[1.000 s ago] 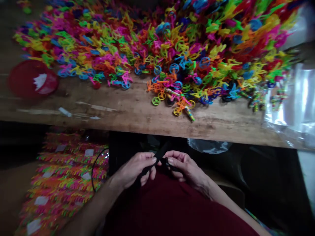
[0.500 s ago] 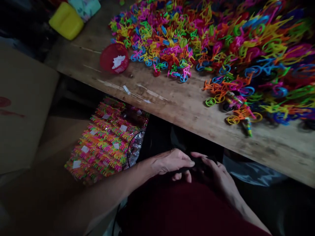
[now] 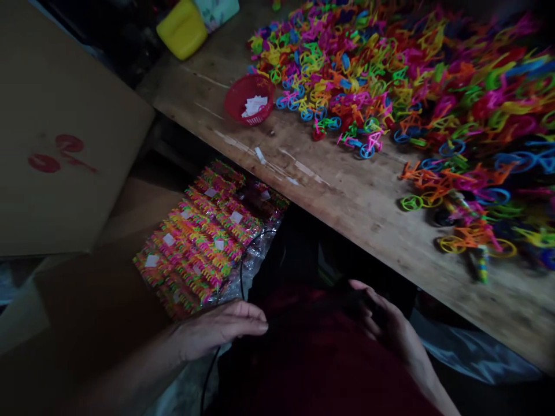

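Observation:
In front of the dark red shirt (image 3: 329, 352), my left hand (image 3: 225, 330) is closed, thumb and fingers pinched together. A dark strap (image 3: 318, 305), hard to make out against the shirt, seems to run from its fingertips across to my right hand (image 3: 388, 318). My right hand is curled round the strap's other end, just below the table edge; part of its fingers is in shadow. Left of my left hand lies a clear bag of small, colourful plastic pieces (image 3: 195, 237) with white paper slips on it.
On the wooden table (image 3: 338, 202) lies a big heap of colourful toy bicycles (image 3: 368, 75). A red basket (image 3: 236, 104) holds white slips. A yellow container (image 3: 182, 29) stands at the back. At left is a cardboard box (image 3: 65, 202); a black cable (image 3: 243, 271) hangs beside the bag.
My left hand has moved left, away from my right hand, and the dark strap now stretches between them. The view has turned left, showing more of the cardboard box.

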A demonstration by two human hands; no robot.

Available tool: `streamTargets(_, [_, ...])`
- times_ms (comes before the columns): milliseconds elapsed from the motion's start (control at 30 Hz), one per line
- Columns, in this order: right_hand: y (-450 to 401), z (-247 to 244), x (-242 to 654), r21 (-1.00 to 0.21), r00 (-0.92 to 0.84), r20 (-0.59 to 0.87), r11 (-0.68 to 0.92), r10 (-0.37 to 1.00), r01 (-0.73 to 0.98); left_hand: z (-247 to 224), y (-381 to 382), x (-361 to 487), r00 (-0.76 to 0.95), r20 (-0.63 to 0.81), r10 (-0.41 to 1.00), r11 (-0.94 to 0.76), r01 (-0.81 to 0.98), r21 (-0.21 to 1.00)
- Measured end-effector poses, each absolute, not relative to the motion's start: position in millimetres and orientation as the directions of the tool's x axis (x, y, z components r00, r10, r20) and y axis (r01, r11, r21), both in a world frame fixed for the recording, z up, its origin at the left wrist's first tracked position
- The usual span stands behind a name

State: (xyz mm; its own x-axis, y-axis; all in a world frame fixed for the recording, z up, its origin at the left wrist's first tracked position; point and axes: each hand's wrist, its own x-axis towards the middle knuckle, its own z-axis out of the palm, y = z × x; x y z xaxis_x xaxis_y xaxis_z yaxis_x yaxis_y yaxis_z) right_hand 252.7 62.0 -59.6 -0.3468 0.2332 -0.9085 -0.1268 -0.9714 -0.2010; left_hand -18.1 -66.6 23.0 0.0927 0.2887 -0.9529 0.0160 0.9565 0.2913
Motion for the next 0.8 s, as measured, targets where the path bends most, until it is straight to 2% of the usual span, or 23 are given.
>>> streamTargets(67, [63.2, -62.1, 253.9, -0.155, -0.34, -0.919, -0.977, 0.197, -0.147, 24.1, -72.5, -16.1, 0.064, -0.97, 0.233, 0.972, -0.034, 0.232])
streamTargets(100, [63.5, -63.0, 254.7, -0.146, -0.338, -0.922, -0.977, 0.19, -0.153, 25.0, -74.5, -14.6, 0.129, -0.962, 0.243, 0.968, -0.097, 0.231])
streamTargets(200, [63.6, -62.4, 255.7, -0.148, -0.332, -0.923, -0.976, 0.195, -0.163, 29.8, -78.8, -10.6, 0.315, -0.857, 0.408, 0.895, -0.325, 0.306])
streamTargets(267, [64.0, -59.3, 254.0, -0.191, -0.346, -0.911, -0.973, 0.225, -0.129, 32.6, -80.8, -9.9, 0.258, -0.838, 0.481, 0.85, -0.371, 0.374])
streamTargets(333, [65.7, -55.2, 251.2, -0.311, -0.352, -0.889, -0.95, 0.293, -0.006, 31.9, -82.1, -11.1, 0.156, -0.857, 0.492, 0.831, -0.379, 0.408])
streamTargets(433, [70.8, -51.3, 249.2, -0.501, -0.371, -0.834, -0.841, 0.407, 0.204, 21.9, -83.4, -13.6, 0.071, -0.896, 0.438, 0.83, -0.415, 0.373])
streamTargets(533, [77.3, -54.1, 253.6, -0.61, -0.393, -0.785, -0.708, 0.479, 0.356, 8.2, -85.1, -13.5, 0.022, -0.901, 0.432, 0.814, -0.44, 0.38])
streamTargets(633, [83.3, -60.8, 260.1, -0.672, -0.447, -0.74, -0.559, 0.502, 0.486, 0.7, -87.0, -11.6, 0.001, -0.892, 0.452, 0.791, -0.464, 0.4])
streamTargets(700, [85.9, -63.5, 262.1, -0.672, -0.467, -0.74, -0.504, 0.483, 0.543, 0.0, -86.7, -11.2, -0.008, -0.893, 0.449, 0.79, -0.464, 0.402])
streamTargets(800, [86.9, -61.0, 260.1, -0.595, -0.409, -0.803, -0.545, 0.434, 0.59, 1.6, -82.7, -12.3, 0.024, -0.891, 0.453, 0.794, -0.465, 0.391])
